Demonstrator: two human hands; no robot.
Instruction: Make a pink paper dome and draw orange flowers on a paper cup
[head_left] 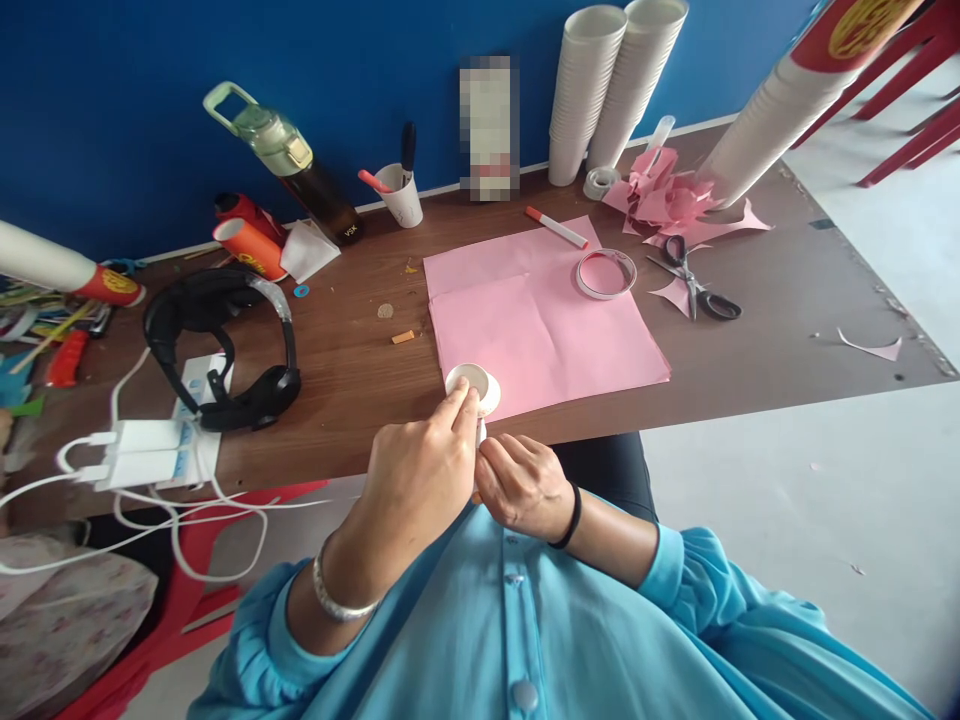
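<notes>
My left hand (424, 455) is closed at the table's front edge, its fingers pressed on a small round white piece (491, 396) that looks like a roll of tape. A short white strip (481, 432) shows below it, between the hands. Close beside, my right hand (529, 485) is curled into a fist and pinches at that strip; its fingertips are mostly hidden. The round piece overlaps the near left corner of folded pink paper sheets (510, 320). On the paper lie a white ring (606, 275) and a red-and-white marker (556, 228).
Black-handled scissors (694, 280) lie right of the paper, near crumpled pink scraps (664, 190). Tall paper-cup stacks (589, 90), a tape roll (601, 182), a pen cup (405, 203) and a bottle (292, 160) line the back. A black headset (225, 345) and white cables (180, 510) lie left.
</notes>
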